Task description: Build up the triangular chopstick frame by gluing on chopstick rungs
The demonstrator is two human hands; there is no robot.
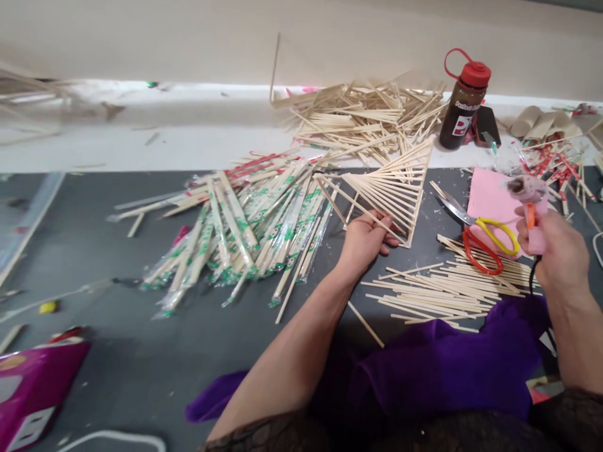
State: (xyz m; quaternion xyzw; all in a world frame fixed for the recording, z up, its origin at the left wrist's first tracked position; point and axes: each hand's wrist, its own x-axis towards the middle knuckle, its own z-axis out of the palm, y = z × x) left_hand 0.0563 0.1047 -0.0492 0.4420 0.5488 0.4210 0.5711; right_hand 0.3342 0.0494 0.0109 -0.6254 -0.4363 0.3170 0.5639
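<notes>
My left hand (370, 238) grips the lower edge of a fan-shaped frame of thin wooden sticks (393, 188), fingers closed around one of its sticks. My right hand (560, 251) is wrapped around a pink hot glue gun (537, 235) with an orange trigger, its nozzle end pointing up and left. Between the hands lie scissors (466, 220) with yellow and orange handles, partly over a pink sheet (490, 194). Below them spreads a layer of loose wooden sticks (438, 292).
Wrapped chopsticks (254, 220) are heaped left of the frame. Behind it sits a big pile of bare sticks (362, 116). A dark bottle with a red lid (464, 107) stands beside a phone (487, 127). Purple cloth (443, 364) covers the near edge; a magenta package (42, 383) lies lower left.
</notes>
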